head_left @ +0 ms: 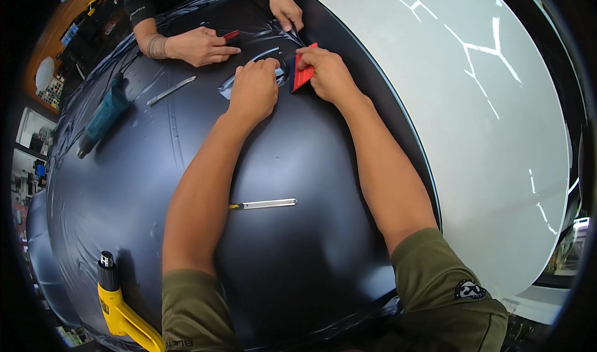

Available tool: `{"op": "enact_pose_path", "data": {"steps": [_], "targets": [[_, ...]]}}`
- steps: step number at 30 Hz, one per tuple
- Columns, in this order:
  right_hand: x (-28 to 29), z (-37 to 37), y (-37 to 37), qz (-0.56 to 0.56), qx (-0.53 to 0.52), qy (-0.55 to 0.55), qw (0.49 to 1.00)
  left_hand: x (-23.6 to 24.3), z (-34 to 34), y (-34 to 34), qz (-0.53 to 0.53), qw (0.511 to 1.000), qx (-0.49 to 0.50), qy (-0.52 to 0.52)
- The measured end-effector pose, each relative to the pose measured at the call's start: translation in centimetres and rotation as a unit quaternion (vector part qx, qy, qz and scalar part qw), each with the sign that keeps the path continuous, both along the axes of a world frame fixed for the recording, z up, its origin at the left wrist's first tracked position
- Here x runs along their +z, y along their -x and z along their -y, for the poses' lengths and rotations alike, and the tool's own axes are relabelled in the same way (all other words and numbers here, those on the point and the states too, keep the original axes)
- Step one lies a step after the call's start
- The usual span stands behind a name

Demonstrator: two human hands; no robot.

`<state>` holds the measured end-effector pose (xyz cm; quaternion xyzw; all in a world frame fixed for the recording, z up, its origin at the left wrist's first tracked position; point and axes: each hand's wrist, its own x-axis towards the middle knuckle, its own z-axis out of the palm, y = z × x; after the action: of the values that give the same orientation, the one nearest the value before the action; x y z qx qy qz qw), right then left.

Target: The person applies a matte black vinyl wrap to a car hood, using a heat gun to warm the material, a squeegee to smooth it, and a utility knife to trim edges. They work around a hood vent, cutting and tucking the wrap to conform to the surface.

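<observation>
My right hand [331,73] grips a red squeegee [303,72] with a dark edge, its blade against dark film [280,159] on a curved car panel. Just left of it, my left hand [254,91] is closed, fingers curled down beside a shiny bluish patch [226,90]. What those fingertips hold is hidden. Across from me, a co-worker's hand [198,46] holds a small red tool [231,35]. The co-worker's other hand [286,9] pinches wrinkled film near the panel's edge, close to my squeegee.
A slim silver knife [264,204] lies by my left forearm, and another [171,91] lies farther off. On the left rest a teal heat gun [106,116] and, nearer, a yellow heat gun [121,308]. A glossy white panel [472,147] curves along the right.
</observation>
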<state>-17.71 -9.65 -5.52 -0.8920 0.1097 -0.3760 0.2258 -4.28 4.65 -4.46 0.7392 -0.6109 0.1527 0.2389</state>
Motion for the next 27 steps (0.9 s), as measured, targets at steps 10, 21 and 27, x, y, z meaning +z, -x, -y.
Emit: {"op": "enact_pose_path", "data": {"steps": [10,21,27], "targets": [[0.0,0.9,-1.8,0.030,0.045,-0.003,0.999,0.0,0.4,-0.5,0.024,0.999,-0.032,0.026],[2.6,-3.2,2.6,-0.186,-0.027,0.178,0.966,0.8,-0.8,-1.0,0.009,0.999,-0.041,-0.010],[1.3,-2.6,1.2,-0.105,0.017,0.175,0.979,0.4,-0.4,-1.5,-0.052,0.997,-0.060,0.017]]}}
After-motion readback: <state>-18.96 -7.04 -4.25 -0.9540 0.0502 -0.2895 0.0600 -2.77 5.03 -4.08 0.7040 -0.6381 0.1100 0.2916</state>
